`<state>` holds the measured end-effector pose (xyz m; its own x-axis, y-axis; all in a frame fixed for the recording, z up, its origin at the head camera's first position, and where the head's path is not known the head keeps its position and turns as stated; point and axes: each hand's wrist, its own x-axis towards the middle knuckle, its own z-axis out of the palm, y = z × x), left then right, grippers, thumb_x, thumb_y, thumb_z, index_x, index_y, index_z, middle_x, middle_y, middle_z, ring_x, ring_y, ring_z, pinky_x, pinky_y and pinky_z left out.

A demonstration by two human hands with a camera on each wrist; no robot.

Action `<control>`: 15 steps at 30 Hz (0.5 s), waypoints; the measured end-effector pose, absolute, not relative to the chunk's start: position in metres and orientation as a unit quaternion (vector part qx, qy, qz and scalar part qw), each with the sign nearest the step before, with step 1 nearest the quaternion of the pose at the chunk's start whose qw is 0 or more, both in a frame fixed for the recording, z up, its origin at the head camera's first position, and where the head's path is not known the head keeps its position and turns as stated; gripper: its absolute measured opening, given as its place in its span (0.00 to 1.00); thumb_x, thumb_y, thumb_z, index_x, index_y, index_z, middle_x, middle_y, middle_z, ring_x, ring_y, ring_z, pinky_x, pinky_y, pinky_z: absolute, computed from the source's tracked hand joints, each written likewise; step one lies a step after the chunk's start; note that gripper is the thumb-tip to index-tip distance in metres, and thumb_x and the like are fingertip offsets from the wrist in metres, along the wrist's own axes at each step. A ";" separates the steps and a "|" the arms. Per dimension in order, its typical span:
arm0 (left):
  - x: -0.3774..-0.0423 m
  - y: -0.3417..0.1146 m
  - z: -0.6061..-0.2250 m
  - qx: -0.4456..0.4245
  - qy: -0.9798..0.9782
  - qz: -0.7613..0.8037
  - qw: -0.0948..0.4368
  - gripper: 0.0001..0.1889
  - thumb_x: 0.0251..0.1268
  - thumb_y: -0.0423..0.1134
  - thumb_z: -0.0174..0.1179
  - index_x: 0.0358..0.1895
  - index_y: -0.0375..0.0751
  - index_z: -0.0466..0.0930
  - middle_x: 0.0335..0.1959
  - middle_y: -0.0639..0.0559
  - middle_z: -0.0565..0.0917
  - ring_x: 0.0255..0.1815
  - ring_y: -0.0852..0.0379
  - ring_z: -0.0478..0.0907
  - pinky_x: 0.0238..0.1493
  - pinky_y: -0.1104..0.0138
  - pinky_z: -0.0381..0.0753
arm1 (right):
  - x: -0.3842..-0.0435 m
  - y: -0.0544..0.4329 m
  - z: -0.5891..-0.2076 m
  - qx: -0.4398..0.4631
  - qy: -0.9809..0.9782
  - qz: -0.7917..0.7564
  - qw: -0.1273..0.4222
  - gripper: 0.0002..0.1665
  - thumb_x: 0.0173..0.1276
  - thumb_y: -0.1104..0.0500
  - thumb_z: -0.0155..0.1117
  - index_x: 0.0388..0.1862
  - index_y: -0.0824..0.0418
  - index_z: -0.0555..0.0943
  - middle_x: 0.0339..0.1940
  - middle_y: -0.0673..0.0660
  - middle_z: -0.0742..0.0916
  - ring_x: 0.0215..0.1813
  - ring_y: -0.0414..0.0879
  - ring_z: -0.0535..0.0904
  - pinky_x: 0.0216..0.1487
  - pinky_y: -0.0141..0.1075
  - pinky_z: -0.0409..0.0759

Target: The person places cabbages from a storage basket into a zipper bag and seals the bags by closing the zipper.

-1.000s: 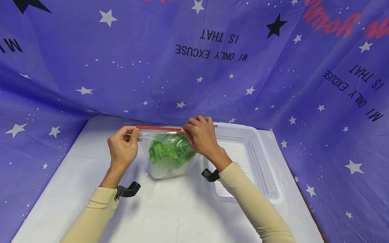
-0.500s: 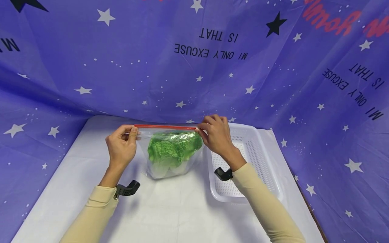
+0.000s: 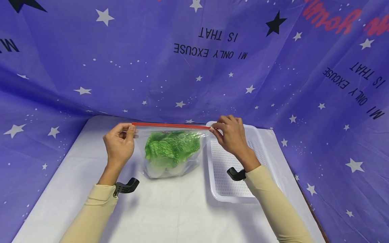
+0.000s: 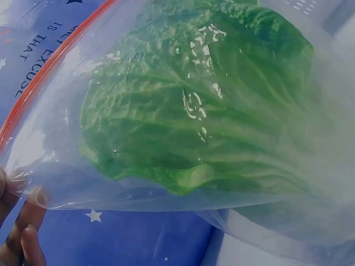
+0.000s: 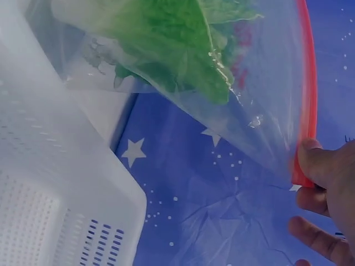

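A clear zip bag [image 3: 139,162] with a red zip strip [image 3: 173,126] hangs between both hands, its lower end at the white table. Inside it lie green leafy vegetables with pale stems, like cabbage leaves [image 3: 170,146]. The left hand [image 3: 120,140] pinches the strip's left end between thumb and fingers. At the right end of the strip, the right hand [image 3: 232,135] pinches the corner with thumb and forefinger; the right wrist view shows the thumb [image 5: 313,160] pressed on the red strip. In the left wrist view the leaves [image 4: 194,111] fill most of the bag.
A white perforated plastic basket [image 3: 214,189] stands right of the bag, partly under the right hand and forearm. The white table [image 3: 170,212] runs up to a purple star-printed cloth [image 3: 182,74] hanging behind and at both sides.
My right hand has slid rightward along the red strip, from near its middle to the right end. The left hand has shifted slightly left, and the strip is now stretched straight.
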<state>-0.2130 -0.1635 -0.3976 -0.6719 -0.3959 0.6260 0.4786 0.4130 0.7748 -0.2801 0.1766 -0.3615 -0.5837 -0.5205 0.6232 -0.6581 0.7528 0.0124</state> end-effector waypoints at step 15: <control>-0.222 -0.177 -0.441 -0.014 -0.787 -0.537 0.303 0.19 0.75 0.41 0.52 0.63 0.39 0.72 0.48 0.45 0.83 0.43 0.57 0.80 0.40 0.72 0.72 | -0.287 0.177 -0.380 0.321 -0.870 0.307 0.212 0.16 0.67 0.55 0.68 0.50 0.62 0.83 0.38 0.54 0.84 0.40 0.49 0.78 0.40 0.45 0.73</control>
<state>-0.2224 -0.1766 -0.4412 -0.8165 -0.3026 0.4916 0.3470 0.4234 0.8369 -0.2868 0.1775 -0.3804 -0.7039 -0.4281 0.5668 -0.6889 0.6057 -0.3982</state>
